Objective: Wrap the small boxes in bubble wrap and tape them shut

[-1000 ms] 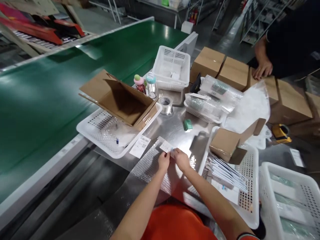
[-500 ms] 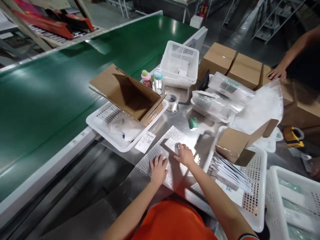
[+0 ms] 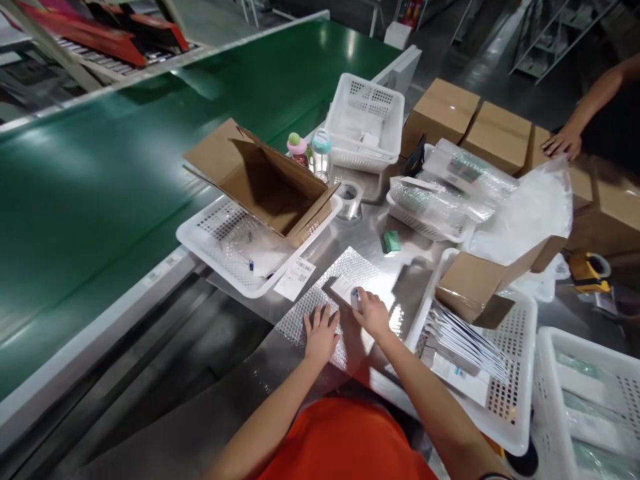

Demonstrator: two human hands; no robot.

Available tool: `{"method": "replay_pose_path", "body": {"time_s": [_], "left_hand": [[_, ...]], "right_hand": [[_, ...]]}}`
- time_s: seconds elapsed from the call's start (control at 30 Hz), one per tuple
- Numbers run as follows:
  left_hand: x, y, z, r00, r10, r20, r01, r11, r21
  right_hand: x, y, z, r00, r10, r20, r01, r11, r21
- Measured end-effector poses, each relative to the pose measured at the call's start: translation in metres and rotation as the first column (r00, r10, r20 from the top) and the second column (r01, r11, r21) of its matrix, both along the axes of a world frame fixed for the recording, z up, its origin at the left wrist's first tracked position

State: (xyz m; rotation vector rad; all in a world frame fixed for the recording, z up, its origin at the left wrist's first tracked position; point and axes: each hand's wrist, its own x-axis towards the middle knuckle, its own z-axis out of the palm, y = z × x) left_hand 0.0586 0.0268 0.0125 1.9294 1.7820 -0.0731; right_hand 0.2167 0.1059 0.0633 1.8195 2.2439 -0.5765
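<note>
Conveyor belt: a green surface (image 3: 125, 173) is seen running along the left side.
Metal table: its bare top (image 3: 370, 223) is set beside the belt.
Right basket: envelopes and a small opened carton are held in this white tray (image 3: 524, 347).
Open carton: it (image 3: 265, 180) is propped, tilted, on a white left basket (image 3: 200, 241).
Bubble wrap: the sheet (image 3: 303, 319) is spread on the table.
Left hand: it (image 3: 321, 337) is laid on the wrap, fingers spread apart.
Right hand: its fingers (image 3: 374, 313) are closed on one end of the white box.
Printed slip: it (image 3: 295, 279) is placed beside the left basket.
White box: it (image 3: 343, 288) is rested on the wrap.
</note>
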Motion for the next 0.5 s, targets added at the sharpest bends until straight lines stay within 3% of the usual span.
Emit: {"method": "replay_pose_path", "body": {"time_s": [0.1,0.2,0.33,0.4,0.43,0.5], "left_hand": [[0.000,0.000,0.001,1.000,0.004,0.014,-0.004,1.000,-0.006],[0.001,0.003,0.005,0.997,0.048,0.052,-0.049,0.998,0.026],[0.011,0.013,0.004,0.935,0.196,0.296,-0.234,0.967,0.101],[0.020,0.022,-0.002,0.806,0.322,0.497,-0.368,0.930,-0.006],[0.025,0.027,-0.006,0.699,0.415,0.583,-0.436,0.893,-0.114],[0.036,0.036,-0.014,0.411,0.619,0.669,-0.521,0.762,-0.385]], "right_hand": [[0.002,0.006,-0.005,1.000,-0.012,-0.024,0.013,1.000,0.028],[0.010,0.032,-0.010,0.995,-0.096,-0.038,0.100,0.989,0.108],[0.026,0.077,-0.014,0.965,-0.242,0.099,0.231,0.967,0.110],[0.034,0.092,-0.014,0.959,-0.251,0.134,0.241,0.967,0.085],[0.038,0.097,-0.013,0.959,-0.246,0.138,0.237,0.968,0.078],[0.044,0.101,-0.006,0.964,-0.225,0.143,0.216,0.973,0.078]]}}
